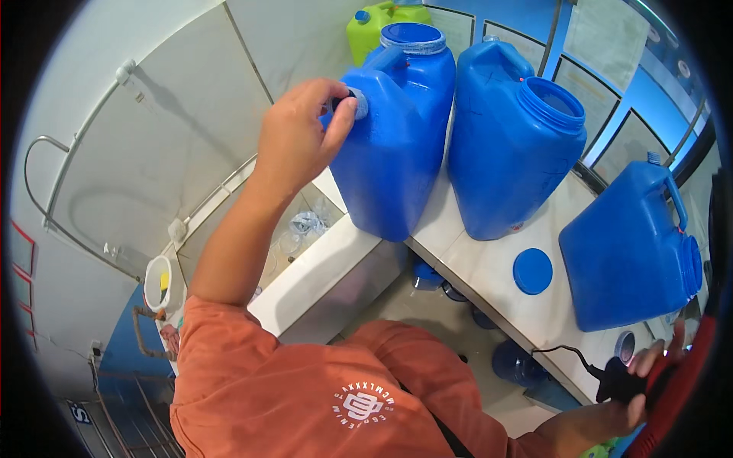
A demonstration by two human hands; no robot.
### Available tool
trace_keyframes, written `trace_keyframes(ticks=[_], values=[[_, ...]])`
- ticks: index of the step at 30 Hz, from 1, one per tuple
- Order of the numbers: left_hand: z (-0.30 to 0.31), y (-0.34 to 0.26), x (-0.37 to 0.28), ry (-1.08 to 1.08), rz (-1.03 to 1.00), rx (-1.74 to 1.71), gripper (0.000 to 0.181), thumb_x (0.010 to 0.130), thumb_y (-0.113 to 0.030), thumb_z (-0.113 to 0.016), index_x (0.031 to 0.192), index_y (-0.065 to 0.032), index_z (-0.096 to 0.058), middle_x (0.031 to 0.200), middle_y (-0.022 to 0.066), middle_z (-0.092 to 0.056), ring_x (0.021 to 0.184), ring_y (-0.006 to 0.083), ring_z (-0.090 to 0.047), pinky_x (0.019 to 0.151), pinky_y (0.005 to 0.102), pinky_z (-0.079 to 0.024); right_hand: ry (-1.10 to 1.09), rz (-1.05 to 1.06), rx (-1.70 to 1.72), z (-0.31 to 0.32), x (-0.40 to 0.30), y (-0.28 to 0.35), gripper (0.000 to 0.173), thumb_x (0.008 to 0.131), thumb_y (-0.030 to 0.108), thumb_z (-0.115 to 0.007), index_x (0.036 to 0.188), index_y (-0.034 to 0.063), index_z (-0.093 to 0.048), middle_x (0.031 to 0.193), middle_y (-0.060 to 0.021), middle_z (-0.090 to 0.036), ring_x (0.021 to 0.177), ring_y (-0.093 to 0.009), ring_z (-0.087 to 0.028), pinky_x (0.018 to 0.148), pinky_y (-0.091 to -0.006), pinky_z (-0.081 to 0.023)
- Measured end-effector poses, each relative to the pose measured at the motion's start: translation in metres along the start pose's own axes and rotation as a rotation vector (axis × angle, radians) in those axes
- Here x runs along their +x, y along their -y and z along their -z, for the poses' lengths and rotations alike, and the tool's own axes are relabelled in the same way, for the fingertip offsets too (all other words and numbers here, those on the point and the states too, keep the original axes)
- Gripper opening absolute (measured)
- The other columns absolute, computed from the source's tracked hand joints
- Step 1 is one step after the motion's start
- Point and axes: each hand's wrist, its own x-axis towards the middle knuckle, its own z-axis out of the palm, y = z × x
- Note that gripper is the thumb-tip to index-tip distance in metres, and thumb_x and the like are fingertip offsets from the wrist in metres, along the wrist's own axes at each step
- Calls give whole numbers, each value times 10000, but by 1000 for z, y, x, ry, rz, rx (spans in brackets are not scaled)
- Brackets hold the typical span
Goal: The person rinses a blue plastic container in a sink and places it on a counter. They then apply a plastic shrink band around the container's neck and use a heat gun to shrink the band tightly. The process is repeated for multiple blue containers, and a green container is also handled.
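Observation:
My left hand [306, 129] reaches to a tall blue plastic water jug [395, 149], its thumb and fingers pinching the small side spout [359, 104], which has a clear plastic wrap on it. The jug's wide top lid [413, 35] has similar film around its rim. At the right edge my right hand [638, 389] grips the black handle of a red-and-black corded power tool [681, 395], partly cut off by the dark rim. A second blue jug [515, 143] stands uncapped beside the first. Another blue jug [624, 246] is farther right, near a loose blue lid [532, 271].
The jugs stand on a white tiled counter [446, 243] with a sink basin [312, 252] at left containing crumpled clear plastic. A green jug [366, 34] stands behind. Blue bottles [518, 363] sit under the counter. A white wall container [160, 280] and bent pipe are at left.

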Motion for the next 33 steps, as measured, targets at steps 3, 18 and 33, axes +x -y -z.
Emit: trace_keyframes(ticks=[3,18,33], values=[[9,10,3,48,-84,40,317,835,-220,-819,1004,0,-665,971,135,-733,830,215,-726,767,319,-585,148,-158,24,-16,-7,-14,972,741,395,-755,1448,-118,-330,1402,-332,-408,776,-184,-558,653,-290,-455],[12,23,12,115,-221,95,497,711,-267,-899,1129,-95,-692,958,82,-731,790,211,-703,729,328,-586,363,-329,-14,-159,13,-6,833,755,343,-755,1381,-102,-435,816,-131,-620,674,-199,-575,625,-303,-425],[9,57,32,288,-440,-207,749,720,-95,-870,1395,-151,-550,1183,16,-715,1020,231,-634,866,346,-534,417,-551,378,-214,9,-8,812,759,357,-808,1358,-85,-482,893,-150,-642,729,-232,-615,635,-321,-471]])
